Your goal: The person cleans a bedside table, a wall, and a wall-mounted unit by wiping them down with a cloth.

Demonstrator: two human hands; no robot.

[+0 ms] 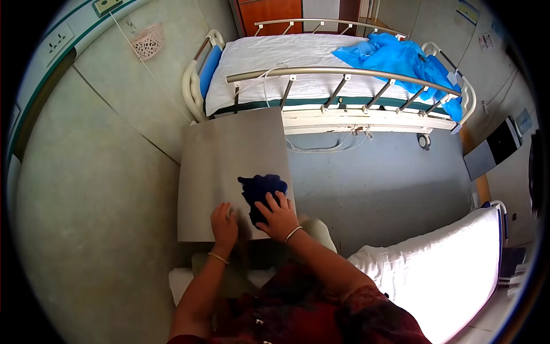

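Observation:
A crumpled dark blue cloth [263, 186] lies on the right part of a grey tabletop [220, 149]. My right hand [279, 218] rests on the lower right of the cloth, palm down, with its fingers spread and not wrapped round it. To the left of the cloth, near the front edge of the tabletop, is my left hand [224, 225]. Its fingers are slightly bent, the thumb stands apart, and nothing shows in it. Each wrist wears a thin band.
Behind the tabletop stands a bed with metal side rails [344, 71], a white sheet [286, 51] and a crumpled blue sheet [395, 57]. Another bed with white bedding [435, 264] is at the lower right. A wall [86, 189] runs along the left. Cables [332, 149] hang under the far bed.

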